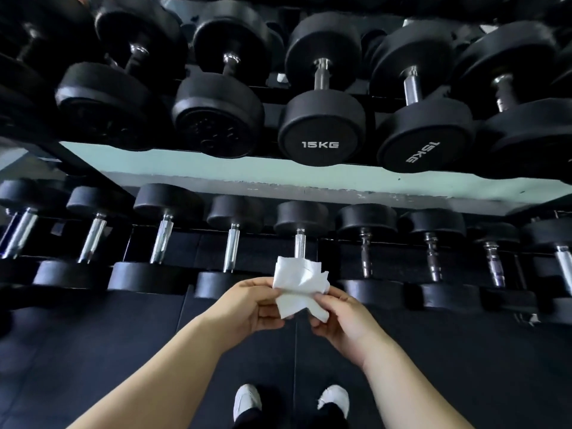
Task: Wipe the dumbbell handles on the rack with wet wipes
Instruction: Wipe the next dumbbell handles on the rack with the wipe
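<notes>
A crumpled white wet wipe (300, 283) is held between both hands in front of the lower rack tier. My left hand (247, 305) pinches its left side and my right hand (343, 317) pinches its right side. Just behind the wipe stands a small black dumbbell whose chrome handle (299, 244) rises above the wipe's top edge; its near head is hidden by the wipe and hands. Whether the wipe touches the handle is unclear. On the upper tier sit larger dumbbells, one marked 15KG (320, 144), with short chrome handles (322, 74).
The lower tier holds several small dumbbells in a row to the left (162, 239) and right (366, 255). A pale green rack beam (216, 178) runs between the tiers. Black rubber floor mats (108, 351) lie below, with my white shoes (246, 397) at the bottom.
</notes>
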Demonstrator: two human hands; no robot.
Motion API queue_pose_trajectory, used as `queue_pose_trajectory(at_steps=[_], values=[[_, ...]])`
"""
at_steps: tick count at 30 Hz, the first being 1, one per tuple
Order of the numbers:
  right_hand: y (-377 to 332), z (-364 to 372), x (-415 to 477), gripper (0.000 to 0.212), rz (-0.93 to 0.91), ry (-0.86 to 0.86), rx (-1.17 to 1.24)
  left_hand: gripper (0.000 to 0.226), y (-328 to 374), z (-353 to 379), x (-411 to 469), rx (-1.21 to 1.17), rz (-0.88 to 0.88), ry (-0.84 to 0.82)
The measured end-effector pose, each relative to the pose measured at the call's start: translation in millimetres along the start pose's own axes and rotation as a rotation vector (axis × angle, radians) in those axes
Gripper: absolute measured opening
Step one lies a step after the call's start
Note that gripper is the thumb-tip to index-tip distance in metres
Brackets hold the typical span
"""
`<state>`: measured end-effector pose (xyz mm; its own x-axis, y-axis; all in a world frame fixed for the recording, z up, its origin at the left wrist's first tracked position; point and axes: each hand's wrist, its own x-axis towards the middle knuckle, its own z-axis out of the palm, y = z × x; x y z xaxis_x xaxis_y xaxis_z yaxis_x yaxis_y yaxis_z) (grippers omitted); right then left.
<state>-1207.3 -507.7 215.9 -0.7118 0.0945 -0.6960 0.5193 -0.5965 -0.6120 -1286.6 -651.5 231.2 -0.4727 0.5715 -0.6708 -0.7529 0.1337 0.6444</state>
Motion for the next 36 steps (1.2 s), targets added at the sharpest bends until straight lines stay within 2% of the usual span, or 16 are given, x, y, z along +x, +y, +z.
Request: queue_pose_trajectory(at_steps=[5,8,10,12,15,18,20,23,26,28,31,33,34,36], values=[[-5.6,-5.6,3.0,0.031,0.021,0.016,0.073,0.041,-0.8,2.9,11.6,0.022,-0.004,-0.006],[-12.7,-12.7,6.8,0.041,0.047,0.020,0.151,0.020,1.3,9.5,17.4,0.170,0.076,0.042],[-16.0,-16.4,12.9,0.036,0.049,-0.006,0.034,0.020,2.6,9.4,27.9,0.456,0.210,0.112],[-16.3,-20.2,25.3,0.013,0.046,-0.048,-0.068,0.029,-0.8,10.1,41.2,0.687,0.339,0.154],[-11.0,-29.0,53.4,0.020,0.070,-0.060,-0.199,0.034,-21.8,6.7,67.3,0.706,0.381,0.237],[8.2,-43.8,86.9,0.019,0.080,0.057,-0.598,0.035,-55.8,-4.8,100.4,0.707,0.386,0.363],[21.7,-60.0,109.2,0.013,0.037,0.182,-0.748,0.032,-77.8,-14.7,124.0,0.726,0.353,0.428],[31.3,-88.8,143.9,0.012,-0.079,0.351,-0.769,0.017,-105.1,-29.8,159.6,0.845,0.387,0.484],[28.7,-106.6,187.7,0.023,-0.247,0.409,-0.827,0.039,-122.7,-41.3,201.5,0.846,0.542,0.545],[25.9,-110.8,223.6,0.023,-0.440,0.421,-0.882,0.039,-126.2,-45.1,231.3,0.887,0.691,0.566],[22.0,-113.2,275.5,0.014,-0.838,0.429,-1.222,0.011,-136.8,-56.7,272.3,1.019,0.972,0.563],[15.5,-116.0,301.7,0.012,-1.085,0.386,-1.446,0.006,-144.5,-63.5,285.3,0.995,1.049,0.539],[11.1,-116.2,311.0,0.012,-1.168,0.378,-1.508,0.006,-147.7,-65.7,287.7,0.989,1.069,0.531],[4.1,-111.0,324.3,0.013,-1.165,0.367,-1.605,0.006,-152.3,-69.8,291.1,0.969,1.095,0.539]])
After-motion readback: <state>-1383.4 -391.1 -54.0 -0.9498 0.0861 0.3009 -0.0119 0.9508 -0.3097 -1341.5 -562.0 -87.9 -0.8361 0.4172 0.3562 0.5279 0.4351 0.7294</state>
